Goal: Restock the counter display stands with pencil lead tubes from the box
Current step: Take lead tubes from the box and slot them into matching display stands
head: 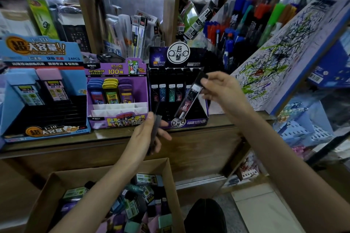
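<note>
Cardboard box (56, 181): open, low in front of me and below the surface (223, 117); a loose heap of mixed lead tubes fills it.
Right hand (219, 89): thumb and fingers pinch the cap end of a black-capped tube (189, 98). It hangs tilted, its lower end towards the front of the black display stand (161, 56).
Left hand (145, 134): curled round dark tubes (156, 128), held upright just before the surface edge. They are blurred, so I cannot tell how many.
Black display stand: back row holds tubes standing upright; the front tiers look dark and unfilled, though I cannot make out the slots.
Neighbours: purple stand (117, 70) just beside it on the left, with blue, yellow and purple cases in its back row and its white tiers bare; blue stand (37, 49) further left, with two cases.
Step in hand: I judge I am feeding the black stand, one tube at a time, with spares waiting in my other hand.
Next move: bring the tube upright, line its foot over a free slot in front of the filled row, and lower it without knocking the standing ones.
</note>
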A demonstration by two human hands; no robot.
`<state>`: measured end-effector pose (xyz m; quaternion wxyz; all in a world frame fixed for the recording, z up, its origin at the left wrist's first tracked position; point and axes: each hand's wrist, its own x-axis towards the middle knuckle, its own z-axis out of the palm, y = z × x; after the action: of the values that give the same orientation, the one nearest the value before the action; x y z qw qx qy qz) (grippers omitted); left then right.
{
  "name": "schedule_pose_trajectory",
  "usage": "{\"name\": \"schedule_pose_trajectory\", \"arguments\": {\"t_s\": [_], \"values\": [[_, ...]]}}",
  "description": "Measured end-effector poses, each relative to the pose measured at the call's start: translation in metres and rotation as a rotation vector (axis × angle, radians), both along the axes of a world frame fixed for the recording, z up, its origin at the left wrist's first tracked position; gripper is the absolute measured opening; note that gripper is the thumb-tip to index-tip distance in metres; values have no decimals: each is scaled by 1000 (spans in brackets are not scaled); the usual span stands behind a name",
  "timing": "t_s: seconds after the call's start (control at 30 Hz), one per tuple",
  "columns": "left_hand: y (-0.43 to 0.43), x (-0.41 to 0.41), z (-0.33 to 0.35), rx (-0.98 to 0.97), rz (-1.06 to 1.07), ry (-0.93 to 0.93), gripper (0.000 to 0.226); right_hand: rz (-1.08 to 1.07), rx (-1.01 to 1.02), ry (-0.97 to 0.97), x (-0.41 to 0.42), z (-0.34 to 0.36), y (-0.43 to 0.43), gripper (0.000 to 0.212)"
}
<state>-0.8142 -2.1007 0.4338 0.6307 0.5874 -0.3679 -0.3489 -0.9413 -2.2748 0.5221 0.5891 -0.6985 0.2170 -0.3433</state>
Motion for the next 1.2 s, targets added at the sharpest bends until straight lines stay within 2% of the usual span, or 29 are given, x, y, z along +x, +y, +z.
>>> {"name": "schedule_pose_trajectory", "arguments": {"t_s": [0.1,0.23,0.33,0.4,0.6,0.83,1.07,1.2], "values": [[2,5,-3,1,19,16,46,-145,-220,74,1,15,-18,9],[4,8,-3,4,24,54,28,-231,-481,192,7,19,-38,9],[7,9,-6,-10,15,27,14,-271,-589,272,13,15,-48,12],[7,9,-8,-21,28,41,14,-261,-652,314,18,10,-51,13],[8,13,-8,-50,96,41,16,-172,-775,436,27,-2,-53,19],[9,14,-9,-53,115,31,8,-193,-685,424,31,-3,-60,18],[9,13,-9,-50,109,30,13,-244,-938,549,39,-11,-62,18],[8,14,-6,-59,95,-14,17,-273,-977,607,41,-10,-63,24]]}}
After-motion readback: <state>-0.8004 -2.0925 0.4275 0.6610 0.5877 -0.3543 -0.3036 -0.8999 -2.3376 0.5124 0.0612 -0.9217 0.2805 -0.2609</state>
